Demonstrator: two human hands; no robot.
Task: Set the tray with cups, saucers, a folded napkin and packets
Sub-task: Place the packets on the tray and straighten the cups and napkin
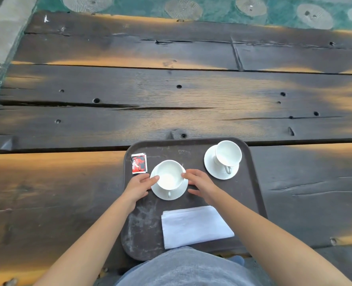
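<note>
Head view looks down on a dark tray (253, 199) lying on a weathered plank table (171, 96), its near edge against the person's lap. Farthest left on the tray, the red packets (139, 163) sit stacked in the far corner, probably tucked there to stay clear of the crockery. Next, the left hand (139, 187) has its fingers spread and loosely curved, the fingertips touching the left side of the near cup (169, 174). That cup stands upright on its saucer (169, 189), handle turned toward the person. The right hand (200, 183), likewise spread, touches the cup's opposite rim; together they bracket it, which I judge to be a centring or steadying nudge, not a lift. Below them, the folded napkin (196, 227) lies flat along the near edge. Farthest right, the second cup (228, 154) sits on its own saucer (220, 172), well apart from the first.
</note>
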